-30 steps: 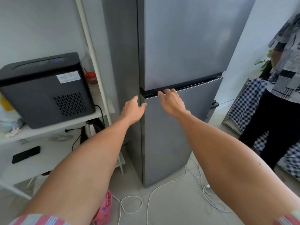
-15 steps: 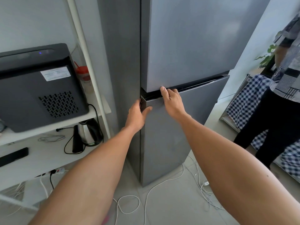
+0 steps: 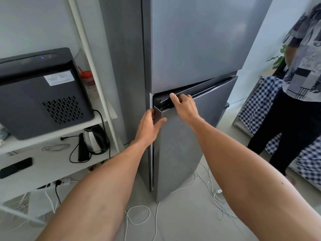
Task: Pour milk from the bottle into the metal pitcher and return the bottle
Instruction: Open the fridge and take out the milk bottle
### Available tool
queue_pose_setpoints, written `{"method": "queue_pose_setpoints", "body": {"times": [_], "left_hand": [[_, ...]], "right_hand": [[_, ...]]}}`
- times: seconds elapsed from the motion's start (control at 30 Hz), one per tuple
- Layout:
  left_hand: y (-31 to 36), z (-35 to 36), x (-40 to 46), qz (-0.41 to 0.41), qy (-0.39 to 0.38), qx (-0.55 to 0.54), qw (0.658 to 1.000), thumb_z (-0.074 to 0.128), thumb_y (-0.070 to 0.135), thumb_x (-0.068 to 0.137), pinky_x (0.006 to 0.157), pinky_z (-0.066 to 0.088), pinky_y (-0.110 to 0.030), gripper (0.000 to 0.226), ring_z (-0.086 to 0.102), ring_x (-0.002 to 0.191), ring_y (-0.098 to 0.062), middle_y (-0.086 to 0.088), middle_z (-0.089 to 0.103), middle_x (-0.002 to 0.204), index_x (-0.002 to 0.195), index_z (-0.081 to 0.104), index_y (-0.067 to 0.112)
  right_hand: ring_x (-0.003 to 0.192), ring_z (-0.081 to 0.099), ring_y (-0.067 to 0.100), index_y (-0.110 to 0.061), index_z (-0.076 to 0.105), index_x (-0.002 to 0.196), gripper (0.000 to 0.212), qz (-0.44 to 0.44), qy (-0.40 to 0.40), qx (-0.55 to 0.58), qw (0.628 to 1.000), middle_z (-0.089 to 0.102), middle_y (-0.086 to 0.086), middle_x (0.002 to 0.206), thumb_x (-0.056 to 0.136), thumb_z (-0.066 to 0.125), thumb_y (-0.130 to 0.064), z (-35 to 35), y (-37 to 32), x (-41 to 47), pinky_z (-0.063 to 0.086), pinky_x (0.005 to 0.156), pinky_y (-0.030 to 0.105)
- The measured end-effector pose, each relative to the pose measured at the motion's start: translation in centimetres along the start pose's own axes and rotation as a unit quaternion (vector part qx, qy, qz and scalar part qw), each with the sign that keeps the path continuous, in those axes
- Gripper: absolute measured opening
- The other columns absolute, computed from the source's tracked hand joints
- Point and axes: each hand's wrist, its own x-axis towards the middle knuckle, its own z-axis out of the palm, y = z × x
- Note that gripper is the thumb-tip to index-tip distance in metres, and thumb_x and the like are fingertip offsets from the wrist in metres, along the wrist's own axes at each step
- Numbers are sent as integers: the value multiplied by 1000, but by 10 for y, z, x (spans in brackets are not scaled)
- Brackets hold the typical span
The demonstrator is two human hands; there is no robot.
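Observation:
A tall grey two-door fridge (image 3: 191, 42) stands in front of me. Its lower door (image 3: 182, 145) is ajar by a narrow gap along its left edge. My left hand (image 3: 149, 127) grips that door's upper left corner, fingers behind the edge and thumb on the front. My right hand (image 3: 184, 106) holds the top rim of the same door, fingers curled into the handle recess. No milk bottle or metal pitcher is in view; the fridge's inside is hidden.
A white shelf unit (image 3: 52, 164) on the left carries a black appliance (image 3: 40, 94), a steel kettle (image 3: 95, 140) and a black phone (image 3: 16, 166). White cables (image 3: 139, 216) lie on the tiled floor. A person (image 3: 298, 94) stands at the right beside a checkered cloth (image 3: 257, 105).
Both hands went from resting at the seam between the doors to gripping the lower door. The lower door has swung out slightly, opening a gap on its left.

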Motion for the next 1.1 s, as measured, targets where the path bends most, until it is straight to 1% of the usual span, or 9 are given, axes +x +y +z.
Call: {"method": "queue_pose_setpoints", "body": {"times": [0.1, 0.23, 0.33, 0.47, 0.6, 0.7, 0.8, 0.9, 1.1], "left_hand": [[9, 2, -22, 10, 0, -3, 1000, 63, 67, 87, 79, 53, -28, 48, 67, 92, -9, 8, 69, 104, 113, 60, 27], [29, 11, -43, 15, 20, -18, 1000, 50, 55, 98, 73, 57, -39, 39, 70, 77, -16, 4, 72, 82, 88, 65, 21], [44, 25, -54, 2, 4, 23, 1000, 57, 30, 100, 76, 55, -35, 18, 69, 86, -22, -1, 72, 95, 96, 69, 17], [67, 55, -73, 22, -65, 79, 995, 60, 20, 100, 86, 54, -39, 18, 67, 100, -24, -5, 68, 116, 115, 70, 17], [96, 97, -94, 67, -119, 108, 985, 62, 22, 100, 98, 48, -36, 33, 61, 119, -28, -9, 65, 133, 130, 66, 11], [110, 130, -104, 97, -165, 129, 973, 64, 23, 100, 108, 45, -41, 32, 55, 131, -28, -9, 59, 142, 129, 67, 10], [122, 162, -112, 114, -196, 148, 963, 63, 25, 100, 114, 39, -44, 29, 48, 139, -28, -6, 53, 152, 125, 68, 13], [134, 189, -118, 151, -221, 153, 951, 63, 23, 100, 116, 36, -44, 25, 46, 140, -29, -6, 51, 154, 123, 70, 16], [169, 234, -119, 251, -298, 189, 901, 58, 22, 102, 117, 32, -42, 32, 39, 146, -25, -5, 52, 152, 134, 64, 18]], "right_hand": [[81, 54, 26, -18, 48, 67, 59, 19, 6, -12, 1000, 54, 3, 96, 96, 46, -69, -19, 6, -17, 40, 75, 37], [80, 63, 27, -17, 60, 72, 72, 66, -1, -26, 997, 66, 3, 92, 75, 46, -88, -52, 15, -41, 52, 72, 39], [69, 62, 20, -18, 61, 72, 78, 92, -1, -49, 995, 65, -2, 75, 58, 53, -94, -85, 29, -58, 44, 58, 33], [70, 65, 18, -19, 66, 75, 60, 101, -2, -40, 994, 68, -2, 72, 56, 63, -76, -136, 60, -81, 52, 62, 33], [55, 55, 14, -21, 55, 65, 38, 64, 33, -60, 996, 57, -8, 60, 66, 68, -57, -190, 92, -107, 43, 51, 28], [55, 48, 17, -13, 55, 69, 40, 59, 37, -105, 992, 52, 0, 66, 74, 69, -50, -230, 115, -121, 39, 52, 28], [52, 40, 17, -13, 44, 59, 43, 68, 59, -117, 989, 41, 0, 64, 80, 66, -42, -264, 137, -137, 33, 51, 27], [55, 47, 20, -12, 48, 63, 39, 99, 85, -123, 984, 48, 2, 62, 87, 62, -39, -290, 160, -149, 37, 53, 28], [79, 60, 28, -11, 57, 87, 33, 130, 123, -196, 964, 59, 4, 86, 99, 47, -40, -325, 194, -151, 40, 63, 35]]}}
